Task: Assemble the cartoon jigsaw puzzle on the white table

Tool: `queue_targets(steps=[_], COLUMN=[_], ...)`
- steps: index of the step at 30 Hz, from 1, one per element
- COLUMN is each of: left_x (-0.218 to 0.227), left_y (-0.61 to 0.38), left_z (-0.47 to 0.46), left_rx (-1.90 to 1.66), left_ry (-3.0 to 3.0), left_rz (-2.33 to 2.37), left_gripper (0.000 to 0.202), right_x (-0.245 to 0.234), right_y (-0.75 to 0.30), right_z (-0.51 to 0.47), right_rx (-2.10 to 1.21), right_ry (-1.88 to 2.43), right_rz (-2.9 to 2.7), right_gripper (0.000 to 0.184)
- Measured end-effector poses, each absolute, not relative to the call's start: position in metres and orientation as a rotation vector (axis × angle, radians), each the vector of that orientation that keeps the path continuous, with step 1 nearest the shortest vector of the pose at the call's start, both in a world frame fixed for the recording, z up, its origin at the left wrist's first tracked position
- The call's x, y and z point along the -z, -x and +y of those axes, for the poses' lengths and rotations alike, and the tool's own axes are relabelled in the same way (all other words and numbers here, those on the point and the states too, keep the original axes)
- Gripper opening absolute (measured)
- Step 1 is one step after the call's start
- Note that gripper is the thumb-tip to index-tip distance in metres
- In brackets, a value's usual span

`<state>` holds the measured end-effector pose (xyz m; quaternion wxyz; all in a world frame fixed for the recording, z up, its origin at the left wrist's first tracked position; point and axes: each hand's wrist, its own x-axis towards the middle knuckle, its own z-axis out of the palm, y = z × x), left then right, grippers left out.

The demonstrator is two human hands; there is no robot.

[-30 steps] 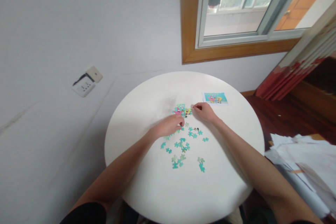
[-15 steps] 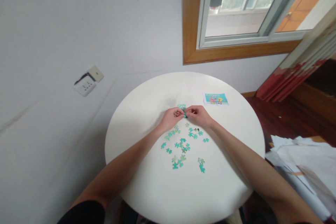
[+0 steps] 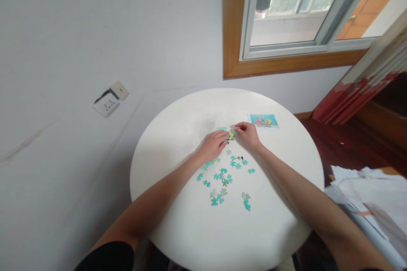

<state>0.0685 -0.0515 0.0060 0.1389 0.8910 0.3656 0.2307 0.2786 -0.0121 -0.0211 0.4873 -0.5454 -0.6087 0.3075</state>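
A small joined patch of puzzle (image 3: 229,135) lies near the far middle of the round white table (image 3: 178,144). My left hand (image 3: 213,145) rests flat over the patch's left part, fingers stretched forward. Just to the right, my right hand (image 3: 247,134) pinches at the patch's upper right edge with closed fingertips; whether a piece is between them is too small to see. Several loose teal puzzle pieces (image 3: 222,175) are scattered on the table just below both hands. A small picture card (image 3: 263,120) showing the cartoon image lies to the right of my right hand.
The table stands against a white wall with a loose socket plate (image 3: 110,99) at the left. A wood-framed window (image 3: 232,51) is above. At the right are a red and white curtain (image 3: 359,80), dark wooden floor and a heap of white papers (image 3: 372,194).
My hands were together, lifted over the patch; now the left lies flat on it and the right has shifted slightly right and further away. The view drifted a little.
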Motion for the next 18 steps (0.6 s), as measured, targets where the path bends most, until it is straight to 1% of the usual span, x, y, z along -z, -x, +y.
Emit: queue_targets(steps=[6, 12, 18], left_x=[-0.005, -0.002, -0.002], left_y=[-0.068, -0.066, -0.066], left_z=[-0.053, -0.052, -0.053], left_rx=[-0.48, -0.472, -0.473], left_ry=[-2.659, -2.701, -2.712], left_rz=[1.0, 1.021, 1.023], left_gripper=[0.041, 0.044, 0.045], right_x=[0.027, 0.032, 0.032], right_y=[-0.278, -0.281, -0.28], right_z=[0.003, 0.012, 0.011], right_rx=[-0.716, -0.729, -0.623], right_ry=[1.309, 1.258, 1.338], right_rz=[-1.649, -1.785, -1.855], right_gripper=[0.02, 0.016, 0.015])
